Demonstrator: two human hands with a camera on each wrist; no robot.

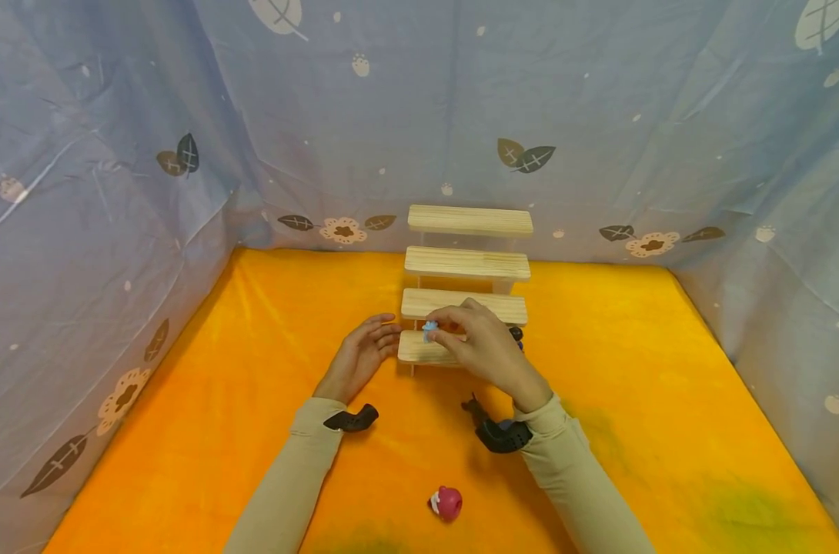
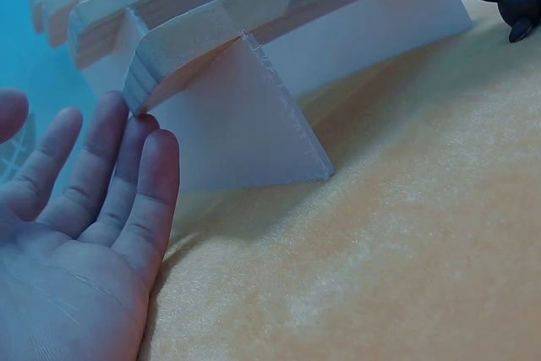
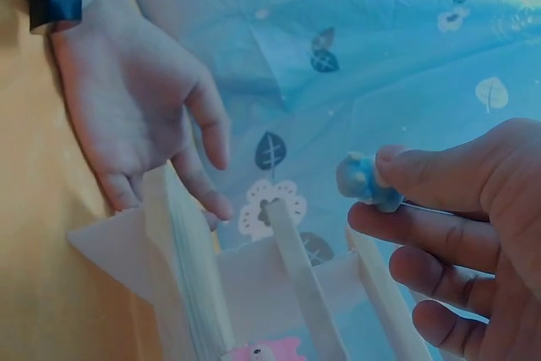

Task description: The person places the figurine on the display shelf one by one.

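My right hand (image 1: pixel 485 346) pinches a small light-blue figurine (image 3: pixel 368 182) between thumb and forefinger, over the lowest step of a four-step wooden display stand (image 1: pixel 469 220). In the right wrist view, the figurine appears held apart from the boards. My left hand (image 1: pixel 362 355) is palm up with fingers loosely extended. Its fingertips (image 2: pixel 139 124) are at the left end of the lowest board, seemingly touching it. A pink figurine (image 3: pixel 269 351) shows partly on the stand; my right hand mostly hides it in the head view.
A dark-pink and white figurine (image 1: pixel 447 504) lies on the orange cloth (image 1: pixel 288 308) near the front. A black figure (image 1: pixel 516 334) is partly hidden behind my right hand. A brown animal figure (image 1: pixel 472 408) stands beside my right wrist. Patterned grey-blue curtains (image 1: pixel 392 100) enclose the back and sides.
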